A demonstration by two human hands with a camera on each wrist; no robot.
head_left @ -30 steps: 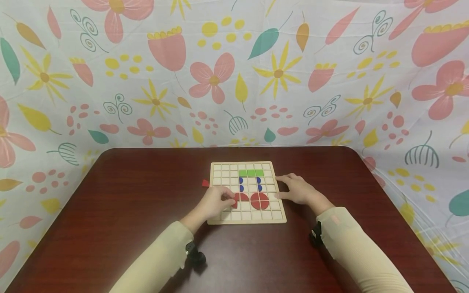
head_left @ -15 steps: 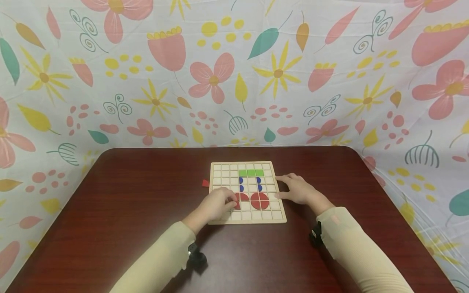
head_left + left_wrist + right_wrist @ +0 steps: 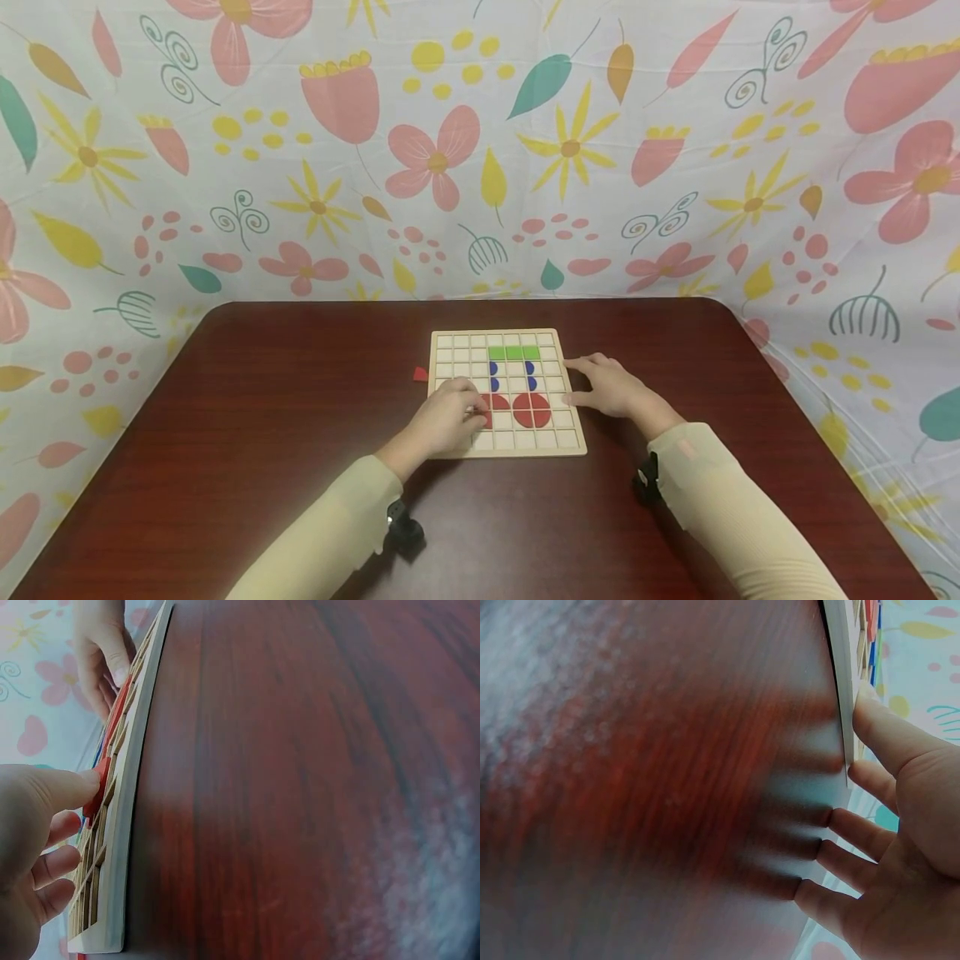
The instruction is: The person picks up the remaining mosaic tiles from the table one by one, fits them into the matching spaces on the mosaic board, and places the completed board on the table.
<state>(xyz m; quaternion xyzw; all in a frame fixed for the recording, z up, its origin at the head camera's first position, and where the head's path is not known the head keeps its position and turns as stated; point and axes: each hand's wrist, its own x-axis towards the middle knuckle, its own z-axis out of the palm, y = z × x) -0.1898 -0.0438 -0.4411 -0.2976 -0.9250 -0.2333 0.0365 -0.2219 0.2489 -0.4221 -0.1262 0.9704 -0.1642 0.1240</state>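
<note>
A wooden grid board point(image 3: 510, 453) lies flat on the table, partly covered by my left hand point(image 3: 448, 417). This hand pinches a red piece point(image 3: 96, 796) low over the board's cells, its thumb on the piece; part of the piece's outline is hidden. Right beside it are red curved pieces point(image 3: 499, 402), and farther right four-part red pieces make a full disc point(image 3: 532, 410). Blue half-circles point(image 3: 532, 383) sit in two columns, below a row of green squares point(image 3: 514, 352). My right hand point(image 3: 611, 387) touches the board's right edge with thumb and fingertip, fingers spread.
One loose red piece point(image 3: 421, 375) lies on the dark reddish table point(image 3: 300, 358) against the board's left side. A flower-patterned cloth point(image 3: 442, 233) hangs behind the table's far edge. Both wrists wear black camera mounts point(image 3: 405, 532).
My left hand has shifted slightly right over the board with the red piece, toward the neighbouring red pieces. The right hand keeps its place on the board's edge.
</note>
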